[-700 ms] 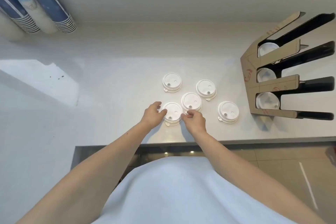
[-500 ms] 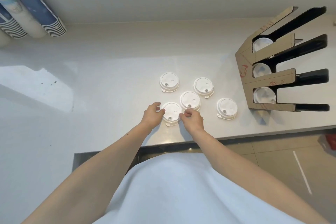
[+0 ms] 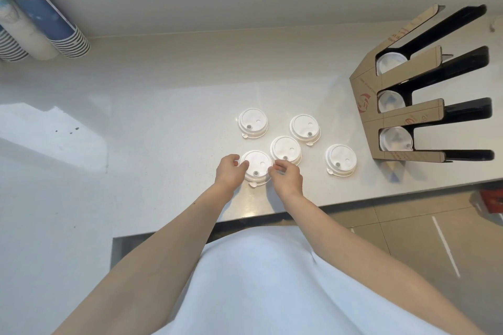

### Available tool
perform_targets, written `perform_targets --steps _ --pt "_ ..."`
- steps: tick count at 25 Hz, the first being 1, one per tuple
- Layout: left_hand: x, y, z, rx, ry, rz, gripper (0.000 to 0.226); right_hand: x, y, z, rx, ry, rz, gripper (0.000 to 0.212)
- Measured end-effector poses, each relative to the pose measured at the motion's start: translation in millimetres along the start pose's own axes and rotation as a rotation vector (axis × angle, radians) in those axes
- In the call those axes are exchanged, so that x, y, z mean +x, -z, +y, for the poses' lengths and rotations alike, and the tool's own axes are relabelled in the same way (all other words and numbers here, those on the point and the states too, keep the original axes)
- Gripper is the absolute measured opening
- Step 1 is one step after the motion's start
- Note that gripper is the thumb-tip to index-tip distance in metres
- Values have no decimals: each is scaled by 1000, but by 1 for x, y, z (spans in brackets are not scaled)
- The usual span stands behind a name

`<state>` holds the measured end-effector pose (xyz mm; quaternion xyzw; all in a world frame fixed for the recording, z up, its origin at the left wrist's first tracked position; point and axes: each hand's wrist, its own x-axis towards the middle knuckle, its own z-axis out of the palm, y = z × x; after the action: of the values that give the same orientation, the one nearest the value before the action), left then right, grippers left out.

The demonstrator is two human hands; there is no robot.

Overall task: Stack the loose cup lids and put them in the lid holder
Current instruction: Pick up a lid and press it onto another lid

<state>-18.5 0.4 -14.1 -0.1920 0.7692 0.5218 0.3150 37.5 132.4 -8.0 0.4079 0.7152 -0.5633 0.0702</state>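
Several white cup lids lie flat on the white counter. The nearest lid (image 3: 256, 164) sits between my hands: my left hand (image 3: 230, 171) pinches its left rim and my right hand (image 3: 287, 174) touches its right rim. Behind it are a middle lid (image 3: 285, 149), a far left lid (image 3: 252, 123), a far right lid (image 3: 304, 127) and a lid off to the right (image 3: 341, 159). The cardboard lid holder (image 3: 366, 106) stands at the right with three black slots, each showing white lids inside.
Stacks of blue and white paper cups (image 3: 40, 16) lie at the back left against the wall. The counter's front edge (image 3: 381, 196) runs just below the lids, with tiled floor beyond. A red object (image 3: 492, 200) sits on the floor at the right.
My hands stay on the nearest lid, the fingers closing a little tighter on its rim. The view has shifted slightly; the lids have not moved.
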Motion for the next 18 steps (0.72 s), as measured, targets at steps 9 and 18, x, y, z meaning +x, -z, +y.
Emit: perform_targets --steps 9,18 --pt "-8 11 6 -129 -98 3 43 -6 -2 -8 115 108 111 31" --pt "-23 28 11 -342 -106 -127 39 -19 -4 -15 157 151 194 30"
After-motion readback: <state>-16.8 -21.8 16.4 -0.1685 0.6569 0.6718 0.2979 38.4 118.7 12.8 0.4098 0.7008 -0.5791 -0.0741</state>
